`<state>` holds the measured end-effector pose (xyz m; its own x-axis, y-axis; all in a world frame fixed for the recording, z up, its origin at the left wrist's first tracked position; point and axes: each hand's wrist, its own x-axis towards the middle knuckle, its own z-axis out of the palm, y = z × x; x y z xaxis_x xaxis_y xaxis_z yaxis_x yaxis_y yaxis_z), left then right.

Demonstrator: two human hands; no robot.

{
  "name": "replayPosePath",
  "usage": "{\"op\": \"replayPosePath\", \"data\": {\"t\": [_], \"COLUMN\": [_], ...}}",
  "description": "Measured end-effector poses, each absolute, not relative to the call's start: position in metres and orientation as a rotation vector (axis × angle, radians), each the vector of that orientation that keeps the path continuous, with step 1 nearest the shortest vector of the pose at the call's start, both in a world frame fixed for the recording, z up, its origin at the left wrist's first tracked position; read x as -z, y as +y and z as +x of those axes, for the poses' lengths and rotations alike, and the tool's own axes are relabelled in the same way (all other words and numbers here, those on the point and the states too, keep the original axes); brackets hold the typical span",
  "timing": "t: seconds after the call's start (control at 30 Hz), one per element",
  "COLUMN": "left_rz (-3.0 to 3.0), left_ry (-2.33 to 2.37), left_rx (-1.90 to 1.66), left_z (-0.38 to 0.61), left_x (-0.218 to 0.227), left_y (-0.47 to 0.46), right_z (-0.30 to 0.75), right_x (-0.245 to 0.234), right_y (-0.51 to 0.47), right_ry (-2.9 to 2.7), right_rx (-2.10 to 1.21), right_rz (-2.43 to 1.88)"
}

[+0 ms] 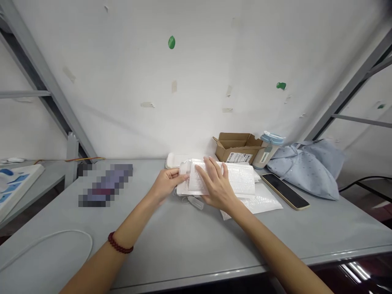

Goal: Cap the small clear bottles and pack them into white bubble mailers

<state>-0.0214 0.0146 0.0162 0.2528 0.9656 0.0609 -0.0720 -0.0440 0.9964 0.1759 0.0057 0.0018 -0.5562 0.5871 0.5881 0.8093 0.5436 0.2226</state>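
Note:
A white bubble mailer (pixel 235 177) lies across the middle of the desk in front of me, with its left end folded or layered. My left hand (pixel 165 183) pinches that left end between thumb and fingers. Across the upper surface of the mailer, my right hand (pixel 218 185) lies flat with its fingers spread; its thumb is mostly hidden. Another white bubble mailer (pixel 266 200) rests beneath, to the right. Just under the left end is a small clear plastic piece (pixel 196 202) beside a thin white cord.
Behind the mailers stand a white case (pixel 173 160), an open cardboard box (pixel 237 151) and a blue-lidded cup (pixel 266 153). A phone (pixel 286 191) and a light blue cloth bag (pixel 309 169) lie right. A pixelated item (pixel 107 185) and white cable (pixel 70 231) are left.

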Motion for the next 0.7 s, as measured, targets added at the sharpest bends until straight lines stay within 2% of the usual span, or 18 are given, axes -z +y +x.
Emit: {"op": "replayPosePath", "data": {"t": [0.27, 0.7], "left_rz": [1.342, 1.366], "left_ry": [0.978, 1.21], "left_rx": [-1.044, -1.173], "left_z": [-0.011, -0.016], "left_x": [-0.019, -0.016], "left_y": [0.008, 0.013], "right_z": [0.175, 0.175], "right_x": [-0.002, -0.004], "right_y": [0.005, 0.006], "right_ry": [-2.282, -2.205], "right_rx": [0.626, 0.637], "right_rz": [-1.117, -1.116]}}
